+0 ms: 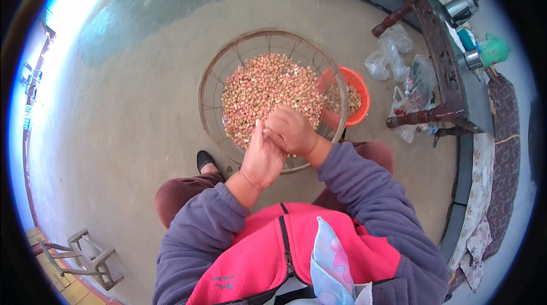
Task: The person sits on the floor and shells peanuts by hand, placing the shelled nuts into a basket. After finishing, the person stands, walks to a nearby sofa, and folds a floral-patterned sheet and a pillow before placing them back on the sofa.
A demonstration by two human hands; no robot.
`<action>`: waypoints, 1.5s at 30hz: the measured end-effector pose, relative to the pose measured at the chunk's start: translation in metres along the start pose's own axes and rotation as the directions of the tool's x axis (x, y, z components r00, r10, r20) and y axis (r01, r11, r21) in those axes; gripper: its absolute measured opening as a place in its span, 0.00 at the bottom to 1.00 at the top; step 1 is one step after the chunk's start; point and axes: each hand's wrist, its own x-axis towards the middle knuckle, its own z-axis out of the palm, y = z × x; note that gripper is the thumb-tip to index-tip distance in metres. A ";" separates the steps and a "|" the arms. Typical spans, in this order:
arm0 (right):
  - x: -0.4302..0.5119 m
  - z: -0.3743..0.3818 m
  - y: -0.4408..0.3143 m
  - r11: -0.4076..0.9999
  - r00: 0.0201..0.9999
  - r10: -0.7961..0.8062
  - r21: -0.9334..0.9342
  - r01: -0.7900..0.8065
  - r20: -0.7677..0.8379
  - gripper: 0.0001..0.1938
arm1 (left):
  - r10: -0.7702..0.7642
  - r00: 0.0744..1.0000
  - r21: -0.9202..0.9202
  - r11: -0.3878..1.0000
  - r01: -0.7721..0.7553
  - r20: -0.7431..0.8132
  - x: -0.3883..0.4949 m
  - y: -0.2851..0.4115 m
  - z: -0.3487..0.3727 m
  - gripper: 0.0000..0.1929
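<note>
My left hand is turned partly palm up, its thumb pointing away from me. Curled fingers of my right hand press against it. Whatever lies between the two hands is hidden. They are over the near part of a heap of pinkish and tan peanuts, apparently shelled kernels. The heap lies in a wide round basket with a brown rim and thin wire sides, set in front of my knees. Partly behind the basket's right side stands an orange-red plastic basin with pale brown bits in it, probably peanut shells.
Clear plastic bags and small bottles lie on the concrete floor beside a dark wooden table. On the table are a metal kettle and a green plastic jug. A small wooden stool stands at lower left.
</note>
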 end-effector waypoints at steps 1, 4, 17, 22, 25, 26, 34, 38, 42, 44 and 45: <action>0.003 -0.007 0.002 0.998 0.998 -0.053 -0.020 0.054 0.017 0.08 | 0.001 1.000 0.003 1.000 -0.001 0.013 0.006 0.001 0.009 0.33; 0.002 -0.024 -0.004 0.998 0.995 0.041 -0.045 -0.045 -0.092 0.06 | -0.036 0.988 0.034 0.999 0.031 0.153 0.004 -0.002 0.033 0.36; -0.061 -0.158 0.137 0.437 0.545 0.605 -0.329 -0.837 -0.581 0.16 | 0.039 0.984 0.441 0.890 -0.113 0.172 0.004 -0.002 0.032 0.27; -0.084 -0.178 0.102 0.461 0.593 0.688 -0.379 -0.803 -0.419 0.19 | 0.418 0.868 0.714 0.518 -0.471 0.270 -0.066 0.043 0.056 0.21; -0.069 -0.169 0.032 0.648 0.694 0.702 -0.260 -0.716 -0.160 0.18 | 0.612 0.699 0.813 0.150 -0.563 0.371 -0.144 0.087 0.052 0.19; -0.077 -0.168 0.014 0.657 0.720 0.684 -0.328 -0.679 -0.119 0.17 | 0.672 0.645 0.863 0.015 -0.504 0.365 -0.160 0.093 0.038 0.18; -0.128 -0.169 -0.058 0.680 0.719 0.674 -0.524 -0.512 0.172 0.13 | 0.524 0.758 0.759 -0.648 0.060 0.388 -0.212 0.094 -0.017 0.20; -0.129 -0.180 -0.047 0.823 0.790 0.529 -0.417 -0.386 0.311 0.16 | 0.338 0.868 0.612 -0.790 0.051 0.364 -0.194 0.106 -0.007 0.21; -0.133 -0.197 -0.022 0.891 0.771 0.437 -0.339 -0.302 0.463 0.17 | 0.175 0.963 0.595 -0.804 0.020 0.203 -0.184 0.118 -0.006 0.21; -0.128 -0.198 -0.014 0.877 0.742 0.470 -0.349 -0.331 0.477 0.17 | 0.148 0.984 0.623 -0.780 0.056 0.098 -0.168 0.127 -0.012 0.21; -0.128 -0.194 -0.008 0.873 0.728 0.482 -0.342 -0.349 0.488 0.17 | 0.145 0.989 0.628 -0.773 0.093 0.032 -0.158 0.130 -0.007 0.21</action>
